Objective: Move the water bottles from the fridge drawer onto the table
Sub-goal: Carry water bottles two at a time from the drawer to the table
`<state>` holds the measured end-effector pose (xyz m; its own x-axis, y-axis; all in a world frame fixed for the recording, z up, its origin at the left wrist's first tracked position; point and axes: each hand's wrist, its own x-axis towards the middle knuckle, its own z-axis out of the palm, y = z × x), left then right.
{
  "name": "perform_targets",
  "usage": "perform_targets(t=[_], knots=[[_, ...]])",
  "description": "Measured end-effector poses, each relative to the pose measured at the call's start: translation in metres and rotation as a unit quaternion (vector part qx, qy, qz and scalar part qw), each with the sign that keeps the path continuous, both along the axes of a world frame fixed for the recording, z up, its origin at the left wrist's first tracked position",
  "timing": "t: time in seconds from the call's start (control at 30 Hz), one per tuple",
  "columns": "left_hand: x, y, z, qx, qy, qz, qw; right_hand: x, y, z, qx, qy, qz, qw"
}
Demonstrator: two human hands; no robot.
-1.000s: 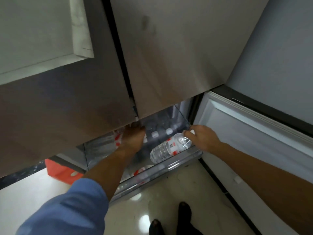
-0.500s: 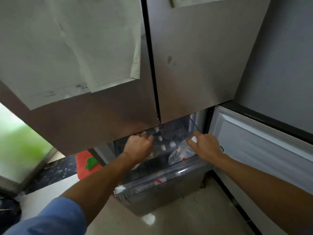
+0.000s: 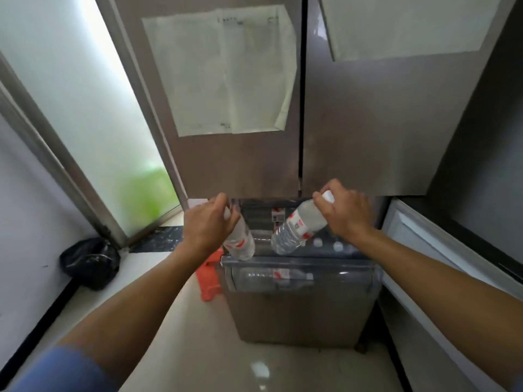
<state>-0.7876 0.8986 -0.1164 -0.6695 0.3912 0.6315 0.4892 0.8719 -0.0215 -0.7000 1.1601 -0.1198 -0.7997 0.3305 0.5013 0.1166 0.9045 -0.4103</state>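
A pale glossy floor point(image 3: 198, 349) runs up to a brown fridge point(image 3: 240, 165) whose two upper doors are closed, with paper sheets point(image 3: 226, 72) stuck on them. A frosted glass pane point(image 3: 85, 123) stands at the left, a black bag point(image 3: 90, 263) lies by the wall, and an orange-red object point(image 3: 208, 278) sits just beside the pulled-out fridge drawer point(image 3: 297, 258). One lying bottle point(image 3: 277, 275) shows through the drawer's clear front. The left hand point(image 3: 206, 226) is curled round the top of a left water bottle point(image 3: 240, 241), which hangs base-down over the drawer's left front edge. The right hand point(image 3: 346, 212) grips a right water bottle point(image 3: 297, 226) at its white-capped neck, tilted with its base down-left above the drawer
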Motion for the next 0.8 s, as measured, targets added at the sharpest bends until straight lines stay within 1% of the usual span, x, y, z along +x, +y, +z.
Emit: perform_targets(t=[0.07, 0.17, 0.3, 0.43, 0.5, 0.6, 0.8], knots=[[0.021, -0.027, 0.006, 0.014, -0.001, 0.034, 0.999, 0.001, -0.021, 0.008, 0.007, -0.001, 0.031, 1.0], [0.058, -0.081, 0.004, 0.008, -0.021, 0.093, 0.995, 0.001, -0.068, 0.011, 0.04, -0.026, 0.093, 0.995], [0.12, -0.165, -0.011, -0.021, -0.087, 0.187, 0.978, 0.01, -0.154, -0.012, 0.075, -0.06, 0.194, 0.976], [0.194, -0.255, -0.016, 0.001, -0.139, 0.268, 0.953, 0.028, -0.255, -0.027, 0.111, -0.064, 0.299, 0.946], [0.234, -0.303, -0.018, 0.023, -0.146, 0.312, 0.938, 0.042, -0.31, -0.03, 0.131, -0.07, 0.348, 0.926], [0.298, -0.376, -0.022, 0.02, -0.148, 0.38, 0.913, 0.073, -0.4, -0.034, 0.152, -0.079, 0.414, 0.894], [0.433, -0.518, -0.035, 0.016, -0.173, 0.47, 0.866, 0.16, -0.586, -0.046, 0.147, -0.086, 0.521, 0.837]])
